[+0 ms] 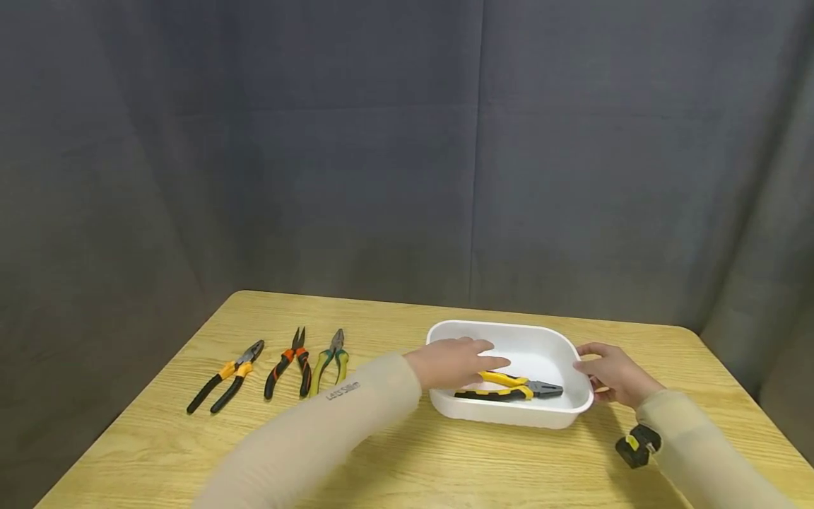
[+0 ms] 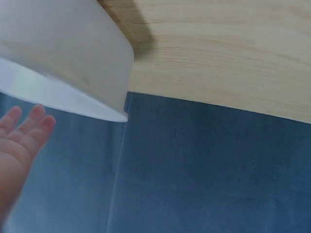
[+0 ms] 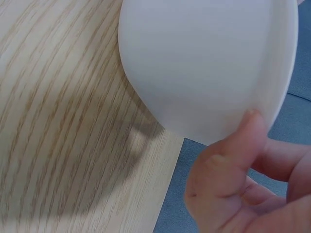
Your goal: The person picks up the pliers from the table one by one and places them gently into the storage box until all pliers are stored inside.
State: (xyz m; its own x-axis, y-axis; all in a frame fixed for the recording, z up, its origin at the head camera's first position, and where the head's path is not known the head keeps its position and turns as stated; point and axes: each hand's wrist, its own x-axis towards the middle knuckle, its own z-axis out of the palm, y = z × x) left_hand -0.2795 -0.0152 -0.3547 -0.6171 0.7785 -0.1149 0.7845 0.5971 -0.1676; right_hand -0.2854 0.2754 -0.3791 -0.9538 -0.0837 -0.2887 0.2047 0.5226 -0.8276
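Observation:
A white plastic tray (image 1: 509, 420) stands on the wooden table, holding yellow-and-black combination pliers (image 1: 502, 394). My left hand (image 1: 453, 362) reaches over the tray's left end, its fingers extended above the pliers' handles. In the left wrist view, the fingers of that hand (image 2: 22, 138) are spread apart beside the tray's rim (image 2: 92, 108). At the opposite end, my right hand (image 1: 613, 373) grips the tray's rim. The right wrist view shows the thumb (image 3: 250, 128) pressed on the tray's outer wall (image 3: 194, 68), with the other fingers curled behind.
Three pliers lie on the left of the table (image 1: 407, 466): orange-and-black combination pliers (image 1: 230, 378), orange-and-black long-nose pliers (image 1: 294, 364) and green-handled pliers (image 1: 333, 357), partly behind my left sleeve. A dark curtain (image 1: 381, 177) hangs behind the table's back edge.

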